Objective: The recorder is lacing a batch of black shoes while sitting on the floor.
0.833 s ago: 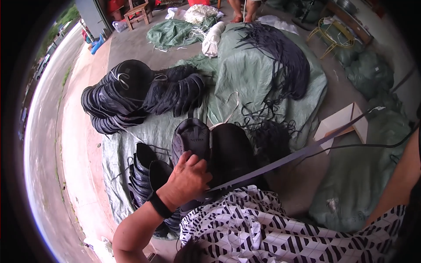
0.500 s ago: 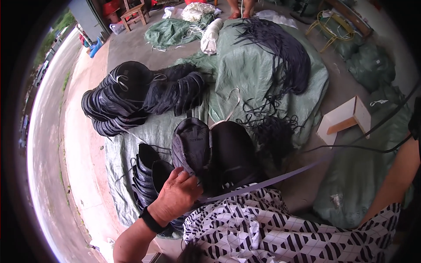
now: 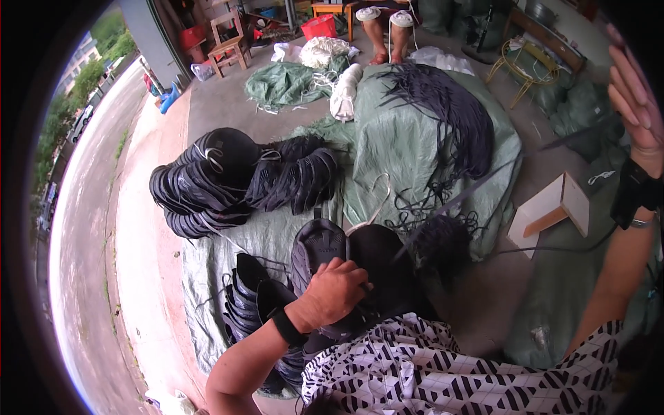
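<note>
A dark grey shoe upper (image 3: 321, 243) rests against my dark-clothed leg (image 3: 379, 256). My left hand (image 3: 335, 289), a black band on its wrist, is closed on the upper near its opening, fingers curled. Off to the far right my right hand (image 3: 636, 104) is raised at the picture's edge, its fingers stretched out. A long dark flat lace (image 3: 477, 185) runs up from near my leg toward my right hand. Whether the thumb touches it is hidden. Beside my left forearm lie several stacked black shoe uppers (image 3: 243, 304).
A larger pile of black uppers (image 3: 207, 180) lies ahead on green sheeting (image 3: 214, 277). Dark laces (image 3: 456, 111) drape over a green-covered bundle (image 3: 387, 138). To the right stand an angled white board (image 3: 553, 207) and a yellow metal frame (image 3: 522, 69). Another person's legs (image 3: 389, 41) show beyond.
My right hand has come into view, raised at the far right. The lace now slants upward steeply. My left hand has shifted up and right across the upper; the whole view has tilted.
</note>
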A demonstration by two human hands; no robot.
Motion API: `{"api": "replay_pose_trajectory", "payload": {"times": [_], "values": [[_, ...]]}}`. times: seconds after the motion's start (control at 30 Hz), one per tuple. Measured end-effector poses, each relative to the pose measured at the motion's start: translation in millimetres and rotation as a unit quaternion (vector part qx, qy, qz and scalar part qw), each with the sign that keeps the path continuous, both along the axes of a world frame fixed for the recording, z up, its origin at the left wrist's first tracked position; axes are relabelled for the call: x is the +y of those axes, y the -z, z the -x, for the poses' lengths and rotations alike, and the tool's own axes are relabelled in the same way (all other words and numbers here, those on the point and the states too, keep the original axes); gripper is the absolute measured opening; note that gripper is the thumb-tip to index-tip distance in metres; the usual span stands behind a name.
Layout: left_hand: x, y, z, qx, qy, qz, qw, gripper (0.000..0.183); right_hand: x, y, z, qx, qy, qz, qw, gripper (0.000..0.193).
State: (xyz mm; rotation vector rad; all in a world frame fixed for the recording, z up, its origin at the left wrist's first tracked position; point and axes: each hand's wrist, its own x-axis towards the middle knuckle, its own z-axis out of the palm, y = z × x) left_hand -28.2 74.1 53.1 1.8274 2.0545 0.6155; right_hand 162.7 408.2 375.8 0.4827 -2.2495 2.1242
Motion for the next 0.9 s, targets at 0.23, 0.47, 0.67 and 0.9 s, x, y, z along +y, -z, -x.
{"api": "replay_pose_trajectory", "payload": {"times": [0.23, 0.47, 0.67, 0.9], "values": [[18.8, -92.5, 50.3, -0.517, -0.191, -0.154, 0.820, 0.024, -17.9, 59.7, 47.5, 0.006, 0.182, 0.057, 0.982, 0.022], [54.3, -161.1, 94.9, -0.426, -0.245, -0.322, 0.809, 0.022, -69.4, 118.7, 115.6, -0.124, 0.144, 0.015, 0.982, 0.026], [56.9, -203.9, 117.6, -0.386, -0.298, -0.423, 0.764, 0.027, -86.7, 126.9, 179.2, -0.097, 0.115, 0.077, 0.986, 0.024], [42.4, -214.6, 129.6, -0.345, -0.292, -0.427, 0.783, 0.039, -102.7, 135.3, 219.9, -0.107, 0.083, 0.077, 0.988, 0.023]]}}
